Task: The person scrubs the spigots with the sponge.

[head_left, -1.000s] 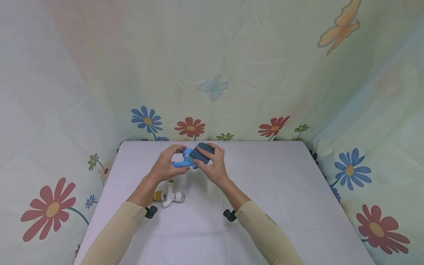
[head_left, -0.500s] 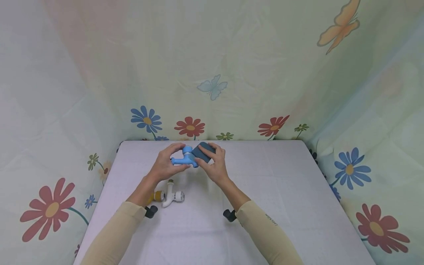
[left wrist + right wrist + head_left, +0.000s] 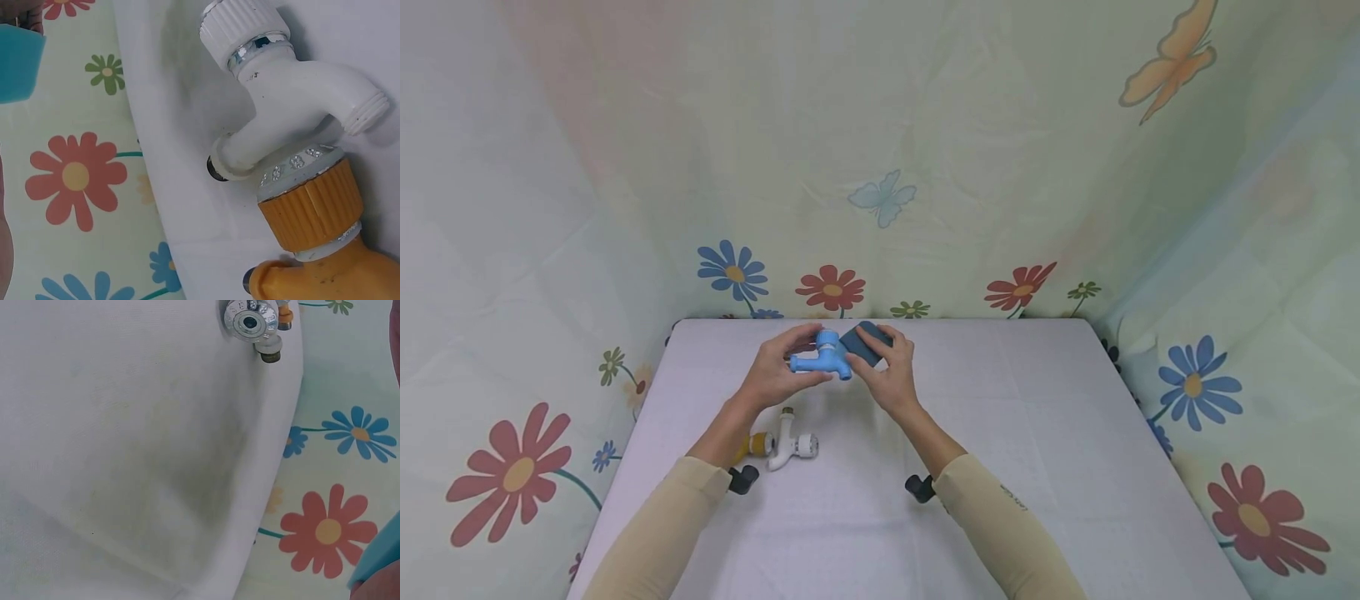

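Observation:
A light blue plastic tap [image 3: 824, 360] is held above the far part of the table by my left hand [image 3: 778, 367], thumb below and fingers above it. My right hand [image 3: 891, 375] grips a dark blue-grey sponge-like block [image 3: 860, 343] with rounded corners, just right of the tap. Whether block and tap touch, I cannot tell. Below my left hand, a white tap [image 3: 786, 446] lies on the table beside a yellow-orange tap [image 3: 758, 444], partly hidden by my left forearm. The left wrist view shows the white tap [image 3: 275, 100] and the orange tap [image 3: 319, 212] close up.
A white cloth covers the table [image 3: 1000, 433]. Flowered curtains [image 3: 970, 167] stand around its back and sides. Two black objects, one [image 3: 744, 480] by the left forearm and one [image 3: 919, 488] by the right, show next to the sleeves.
The block has shifted slightly up and right, off the front of the blue tap, and my right hand has moved with it. The tap turned a little; the tabletop taps stayed put.

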`<control>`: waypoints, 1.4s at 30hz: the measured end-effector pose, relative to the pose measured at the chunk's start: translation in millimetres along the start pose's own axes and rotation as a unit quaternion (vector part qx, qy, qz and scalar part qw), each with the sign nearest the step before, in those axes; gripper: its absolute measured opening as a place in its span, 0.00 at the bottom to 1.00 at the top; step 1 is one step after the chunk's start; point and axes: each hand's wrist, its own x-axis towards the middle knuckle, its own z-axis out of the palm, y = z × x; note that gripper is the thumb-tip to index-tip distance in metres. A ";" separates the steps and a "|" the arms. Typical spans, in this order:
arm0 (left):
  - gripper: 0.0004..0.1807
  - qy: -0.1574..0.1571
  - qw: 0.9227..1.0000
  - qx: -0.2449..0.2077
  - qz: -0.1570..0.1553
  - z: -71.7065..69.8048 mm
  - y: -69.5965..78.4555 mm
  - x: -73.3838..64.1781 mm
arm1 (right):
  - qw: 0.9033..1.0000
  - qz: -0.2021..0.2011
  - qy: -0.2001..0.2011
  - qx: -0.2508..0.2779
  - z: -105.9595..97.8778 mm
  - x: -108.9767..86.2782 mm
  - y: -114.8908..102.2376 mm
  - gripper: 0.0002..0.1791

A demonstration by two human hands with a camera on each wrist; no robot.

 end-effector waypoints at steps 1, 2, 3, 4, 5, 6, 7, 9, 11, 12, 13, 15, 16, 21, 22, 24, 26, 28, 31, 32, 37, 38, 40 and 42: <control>0.43 0.002 1.000 0.000 -0.007 0.2 0.2 -0.5 | 1.000 0.002 0.002 -0.001 0.0 0.0 0.1 0.31; 0.43 0.005 1.000 0.000 -0.014 0.3 0.2 -1.0 | 1.000 0.005 0.004 -0.001 0.0 -0.1 0.5 0.31; 0.43 0.008 1.000 0.000 -0.019 0.3 0.2 -1.5 | 1.000 0.006 0.007 -0.002 -0.1 -0.3 0.7 0.31; 0.42 0.010 1.000 0.000 -0.022 0.3 -0.3 -1.6 | 1.000 0.007 0.010 -0.002 -0.1 -0.4 0.8 0.31; 0.42 0.011 1.000 -0.001 -0.023 0.2 -0.2 -1.6 | 1.000 0.007 0.012 -0.002 -0.2 -0.7 0.9 0.31; 0.42 0.011 1.000 0.000 -0.022 0.1 -0.6 -1.5 | 1.000 0.008 0.014 -0.003 -0.2 -1.0 0.9 0.32; 0.41 0.011 1.000 0.001 -0.019 -0.1 -1.0 -1.3 | 1.000 0.008 0.016 -0.002 -0.3 -1.5 0.7 0.32; 0.41 0.010 1.000 0.000 -0.007 -0.5 -1.6 -0.3 | 1.000 0.004 0.017 0.004 -0.7 -2.1 -0.3 0.32; 0.41 0.009 1.000 -0.001 0.007 -0.8 -2.5 0.9 | 1.000 -0.007 0.015 0.010 -1.2 -2.6 -1.8 0.32; 0.40 0.009 1.000 -0.001 0.014 -0.9 -3.0 1.4 | 1.000 -0.017 0.012 0.014 -1.5 -2.6 -3.2 0.32; 0.40 0.009 1.000 -0.001 0.019 -1.0 -3.5 1.9 | 0.999 -0.030 0.009 0.019 -1.8 -2.7 -4.5 0.32; 0.41 0.008 1.000 0.001 0.022 -1.0 -4.3 2.5 | 0.998 -0.065 -0.002 0.020 -2.1 -2.7 -6.8 0.32; 0.41 0.008 1.000 0.003 0.023 -0.8 -4.6 2.7 | 0.996 -0.085 -0.007 0.018 -2.0 -2.9 -8.0 0.32; 0.43 0.004 1.000 0.010 0.025 -0.2 -3.2 3.2 | 0.986 -0.162 -0.024 -0.005 -0.6 -4.8 -11.9 0.33; 0.43 0.004 1.000 0.012 0.026 0.0 -2.4 3.5 | 0.985 -0.171 -0.024 -0.009 -0.2 -5.2 -12.2 0.33; 0.41 0.003 0.999 0.014 0.029 0.3 -1.0 4.1 | 0.983 -0.184 -0.025 -0.011 0.2 -5.6 -12.7 0.33; 0.40 0.000 0.999 0.017 0.031 0.6 -0.9 4.9 | 0.981 -0.191 -0.029 -0.012 0.5 -6.0 -13.6 0.32; 0.40 -0.002 0.999 0.018 0.032 0.9 -1.1 5.4 | 0.980 -0.194 -0.036 -0.013 0.6 -6.0 -14.5 0.32; 0.40 -0.002 0.999 0.020 0.031 1.0 -2.1 5.4 | 0.980 -0.193 -0.043 -0.017 0.6 -5.4 -16.1 0.32; 0.40 -0.001 0.999 0.021 0.032 1.0 -2.2 5.2 | 0.980 -0.191 -0.044 -0.019 0.7 -4.9 -16.5 0.32; 0.42 -0.004 0.999 0.028 0.030 0.0 -1.5 4.1 | 0.982 -0.180 -0.048 -0.020 1.5 -3.8 -17.4 0.32; 0.42 -0.004 0.999 0.029 0.026 -0.1 -1.2 3.8 | 0.983 -0.178 -0.049 -0.021 1.6 -3.7 -17.5 0.32; 0.42 -0.003 0.999 0.029 0.017 -0.2 3.9 2.7 | 0.983 -0.176 -0.050 -0.021 1.7 -3.7 -17.7 0.32; 0.43 -0.001 1.000 0.025 0.003 -0.2 12.9 1.5 | 0.983 -0.174 -0.051 -0.022 1.7 -3.3 -17.4 0.32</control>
